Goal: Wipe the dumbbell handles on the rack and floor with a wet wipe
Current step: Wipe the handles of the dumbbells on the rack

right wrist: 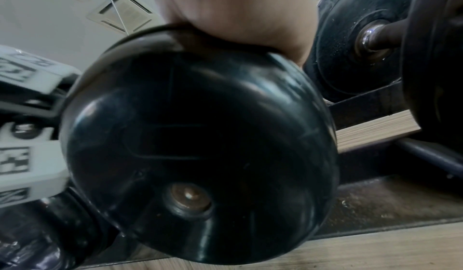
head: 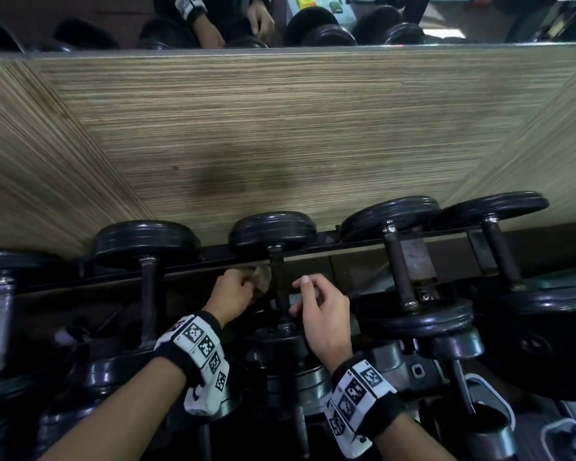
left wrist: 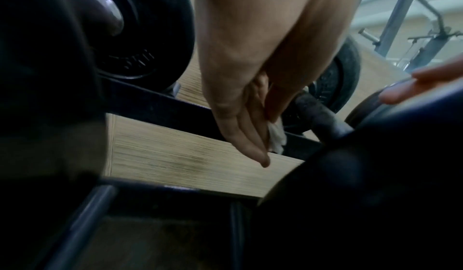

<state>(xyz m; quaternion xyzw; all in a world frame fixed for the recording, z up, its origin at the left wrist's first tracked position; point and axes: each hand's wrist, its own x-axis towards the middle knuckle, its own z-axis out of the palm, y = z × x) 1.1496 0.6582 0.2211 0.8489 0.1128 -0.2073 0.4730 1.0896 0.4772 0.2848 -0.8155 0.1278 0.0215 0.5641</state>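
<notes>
Several black dumbbells lie across a dark rack (head: pixel 356 246) against a wood-grain wall. My left hand (head: pixel 236 291) pinches a crumpled white wet wipe (head: pixel 261 277) (left wrist: pixel 276 138) between thumb and fingers, just left of the middle dumbbell's dark handle (head: pixel 280 284) (left wrist: pixel 315 114). My right hand (head: pixel 320 307) hovers just right of that handle with its fingers (left wrist: pixel 426 84) loosely curled and holding nothing. In the right wrist view the near head of that dumbbell (right wrist: pixel 200 145) fills the picture and hides the fingers behind it; only the palm (right wrist: pixel 238 13) shows.
More dumbbells flank the middle one: one to the left (head: pixel 147 294) and two with brown handles to the right (head: pixel 399 271) (head: pixel 501 257). A lower tier of dumbbells (head: pixel 296 377) sits under my wrists. A mirror (head: pixel 280 18) runs above the wall panel.
</notes>
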